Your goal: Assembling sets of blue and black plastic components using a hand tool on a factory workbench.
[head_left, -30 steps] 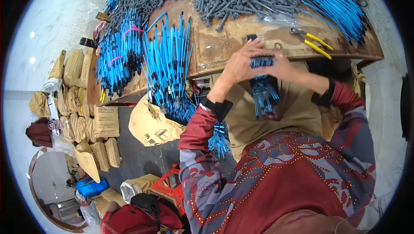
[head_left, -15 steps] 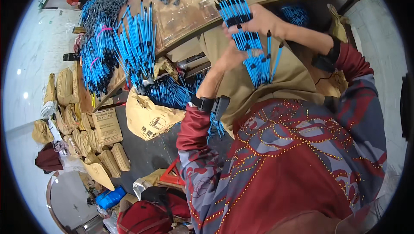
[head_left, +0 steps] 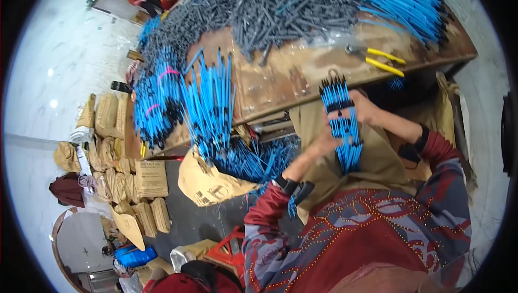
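Note:
A flat bundle of thin blue rods with black tips and black bands [head_left: 350, 155] stands above my lap, its tips pointing toward the table. Around its left side my left hand [head_left: 325, 142] is closed, lower down the rods. Higher up, near the black bands, my right hand [head_left: 363, 109] grips the right side. The rods' lower ends rest against my brown trousers [head_left: 386, 160].
A wooden table [head_left: 264, 90] bears a heap of grey plastic pieces [head_left: 275, 9], yellow-handled pliers [head_left: 384, 62], and blue rods [head_left: 402, 4]. At the left are an upright rod cluster [head_left: 213, 104], an open paper sack [head_left: 208, 182] and stacked sacks [head_left: 151, 179]. Two people are far off.
The view has tilted up, showing more of the table. Both hands still hold the bundle; the rods that stuck out on its right are now drawn in, making it narrower.

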{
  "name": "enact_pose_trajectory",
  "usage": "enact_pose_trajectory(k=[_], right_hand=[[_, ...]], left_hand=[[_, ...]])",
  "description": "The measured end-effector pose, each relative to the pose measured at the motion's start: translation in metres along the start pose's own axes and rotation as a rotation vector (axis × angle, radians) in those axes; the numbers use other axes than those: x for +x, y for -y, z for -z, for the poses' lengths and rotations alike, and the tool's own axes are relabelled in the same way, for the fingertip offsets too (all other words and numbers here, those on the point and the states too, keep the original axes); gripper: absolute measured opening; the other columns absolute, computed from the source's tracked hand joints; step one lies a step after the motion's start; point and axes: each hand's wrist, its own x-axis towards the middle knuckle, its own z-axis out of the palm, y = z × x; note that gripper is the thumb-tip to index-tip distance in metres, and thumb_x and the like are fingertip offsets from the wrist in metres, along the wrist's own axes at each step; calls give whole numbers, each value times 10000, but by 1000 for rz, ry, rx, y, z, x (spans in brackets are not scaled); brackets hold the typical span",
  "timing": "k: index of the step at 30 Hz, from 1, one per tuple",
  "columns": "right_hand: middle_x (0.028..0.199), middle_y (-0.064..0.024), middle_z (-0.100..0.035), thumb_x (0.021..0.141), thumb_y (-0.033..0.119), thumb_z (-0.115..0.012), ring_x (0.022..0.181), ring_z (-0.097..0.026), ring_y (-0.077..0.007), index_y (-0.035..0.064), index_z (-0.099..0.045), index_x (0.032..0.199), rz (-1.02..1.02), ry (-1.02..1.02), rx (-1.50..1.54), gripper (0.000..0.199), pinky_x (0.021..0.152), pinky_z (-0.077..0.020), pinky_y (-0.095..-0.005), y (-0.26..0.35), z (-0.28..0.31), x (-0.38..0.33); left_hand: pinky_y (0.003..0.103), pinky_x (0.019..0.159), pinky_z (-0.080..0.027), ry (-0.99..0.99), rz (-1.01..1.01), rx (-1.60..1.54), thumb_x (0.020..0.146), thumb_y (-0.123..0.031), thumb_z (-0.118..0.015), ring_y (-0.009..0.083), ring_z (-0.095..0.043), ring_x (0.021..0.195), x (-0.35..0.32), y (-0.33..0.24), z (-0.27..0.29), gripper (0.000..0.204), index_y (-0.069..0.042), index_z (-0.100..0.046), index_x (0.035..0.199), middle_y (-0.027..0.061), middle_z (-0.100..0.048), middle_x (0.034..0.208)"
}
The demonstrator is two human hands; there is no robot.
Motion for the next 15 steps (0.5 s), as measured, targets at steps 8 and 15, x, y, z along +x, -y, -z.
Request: enact_pose_trajectory(k=[8,15], right_hand=[[964,-80,-692,808,87,-746,913,-678,-188,-16,-657,1045,-88,44,319,274,823,-539,-325,-13,12,7],[973,-102,-685,818,77,-730,911,-682,-206,-26,-644,1048,-57,-4,292,267,819,-544,-332,-19,14,10]], left_hand=[[302,818,-509,160,120,431,850,-150,-665,133,-625,973,-20,-119,106,292,-17,-660,1111,82,-690,1018],[329,679,-491,-543,-93,1093,800,-143,-657,225,-630,836,85,-182,165,164,-58,-698,934,86,-674,906]])
